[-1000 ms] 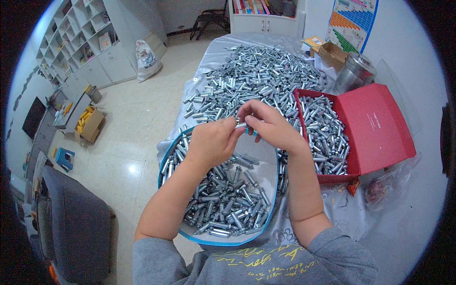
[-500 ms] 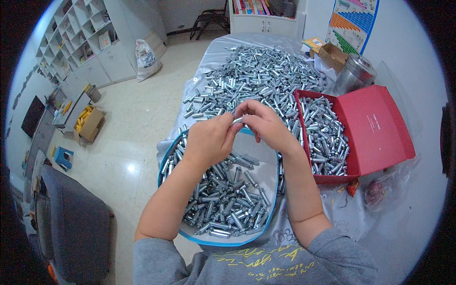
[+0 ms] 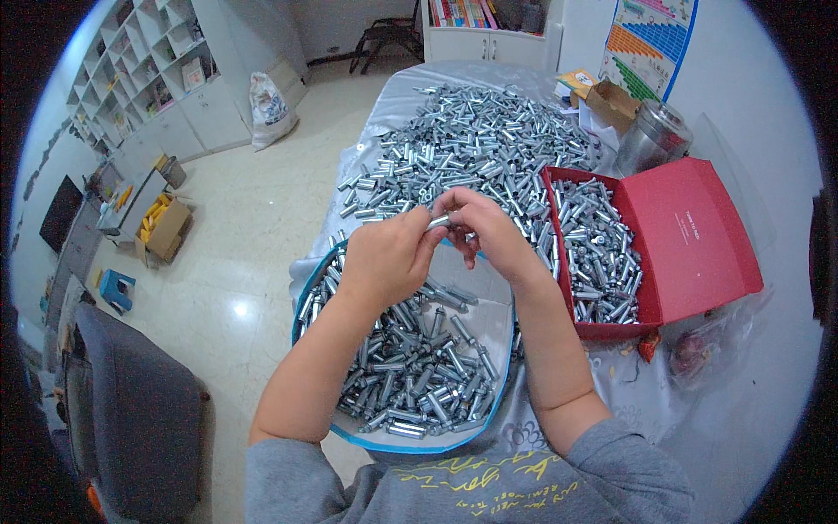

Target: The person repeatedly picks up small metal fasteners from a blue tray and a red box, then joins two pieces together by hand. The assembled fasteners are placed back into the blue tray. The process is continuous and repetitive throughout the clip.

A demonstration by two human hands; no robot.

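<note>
Two hands, left hand (image 3: 388, 253) and right hand (image 3: 489, 231), pinch one small silver metal tube (image 3: 439, 222) (above the blue-rimmed round tray (image 3: 410, 441)); loosened fingers could drop it.

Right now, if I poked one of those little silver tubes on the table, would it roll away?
Probably, yes. The silver tubes look round and smooth, so a loose one would likely roll. They seem stiff metal, unlikely to bend: the left hand and right hand pinch one between them and it stays straight. Shiny sides may feel slippery.
</note>
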